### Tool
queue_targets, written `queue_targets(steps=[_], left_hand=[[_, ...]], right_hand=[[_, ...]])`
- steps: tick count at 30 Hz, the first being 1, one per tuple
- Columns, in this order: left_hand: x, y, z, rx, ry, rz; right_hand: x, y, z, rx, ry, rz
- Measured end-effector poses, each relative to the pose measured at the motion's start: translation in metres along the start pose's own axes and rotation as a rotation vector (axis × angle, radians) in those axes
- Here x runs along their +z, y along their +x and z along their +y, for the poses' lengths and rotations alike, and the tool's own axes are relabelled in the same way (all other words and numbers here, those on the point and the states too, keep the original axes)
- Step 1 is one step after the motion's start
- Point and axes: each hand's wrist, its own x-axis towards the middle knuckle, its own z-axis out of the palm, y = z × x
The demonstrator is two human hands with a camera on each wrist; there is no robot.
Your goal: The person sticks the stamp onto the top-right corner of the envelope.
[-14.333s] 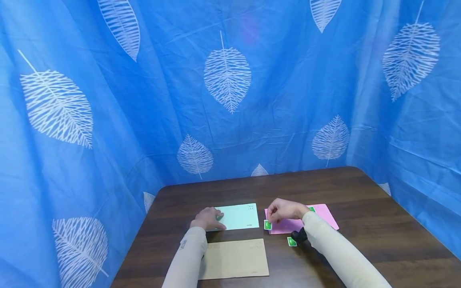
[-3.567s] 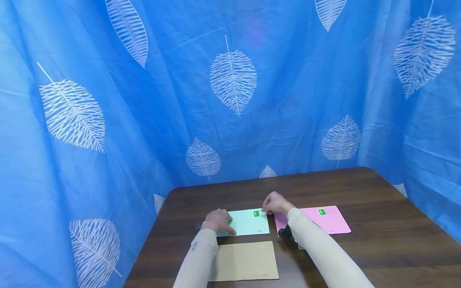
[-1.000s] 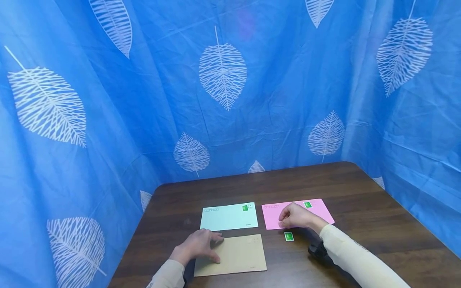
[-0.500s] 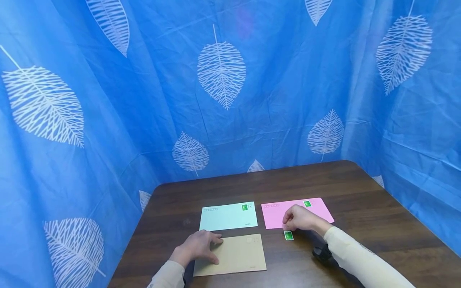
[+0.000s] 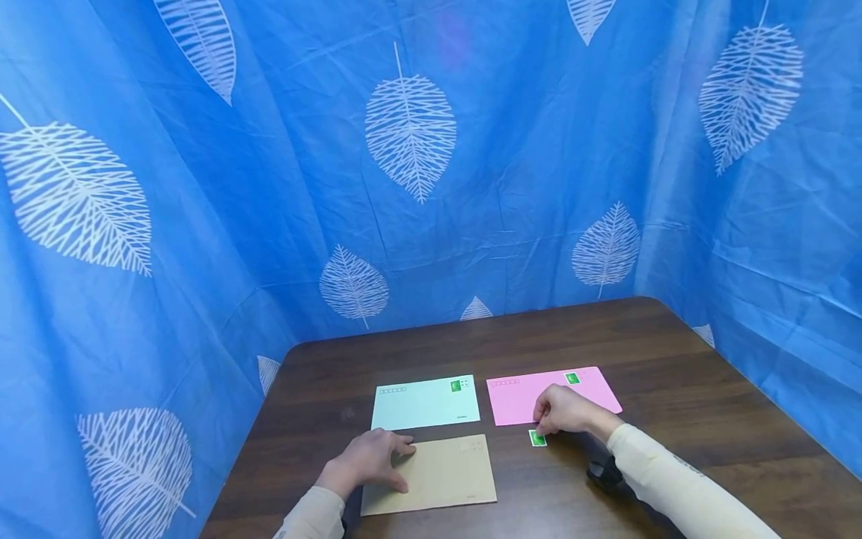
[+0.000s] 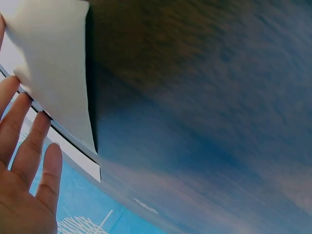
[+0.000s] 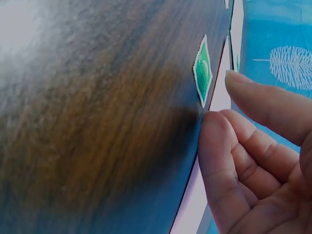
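My left hand (image 5: 369, 458) rests on the left side of the tan envelope (image 5: 451, 475), fingers spread and thumb apart. The left wrist view shows those fingers (image 6: 33, 146) extended along the envelope's edge (image 6: 58, 73). On the bare wood lies a loose green stamp (image 5: 537, 438) with a white perforated border. My right hand (image 5: 566, 410) is just beside it, fingertips close to its upper right edge. In the right wrist view, thumb and forefinger stand apart near the stamp (image 7: 203, 73), with nothing held between them; the other fingers are bent.
Behind the tan envelope lies a mint envelope (image 5: 424, 408) with a green stamp (image 5: 456, 386) at its upper right. A pink envelope (image 5: 525, 404) to the right carries another stamp (image 5: 572, 378). Blue leaf-patterned curtains (image 5: 471, 187) surround the brown table (image 5: 646, 352).
Since 14.3 s ago a green stamp has come onto the mint envelope. My left hand has shifted from mint to tan. My right hand has moved from the pink envelope to the loose stamp.
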Motion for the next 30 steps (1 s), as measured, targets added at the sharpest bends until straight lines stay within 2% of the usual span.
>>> queue_targets(steps=[10, 18, 30], left_hand=[[0.0016, -0.0013, -0.0001, -0.011, -0.004, -0.002], [0.0004, -0.0006, 0.001, -0.01, -0.005, -0.004], [0.0003, -0.0014, 0.0019, -0.022, -0.015, -0.001]], right_hand=[[0.0054, -0.0027, -0.0019, -0.088, -0.047, 0.011], [0.0062, -0.0012, -0.0035, -0.079, -0.114, 0.03], [0.0064, 0.0002, -0.0028, -0.046, -0.13, 0.011]])
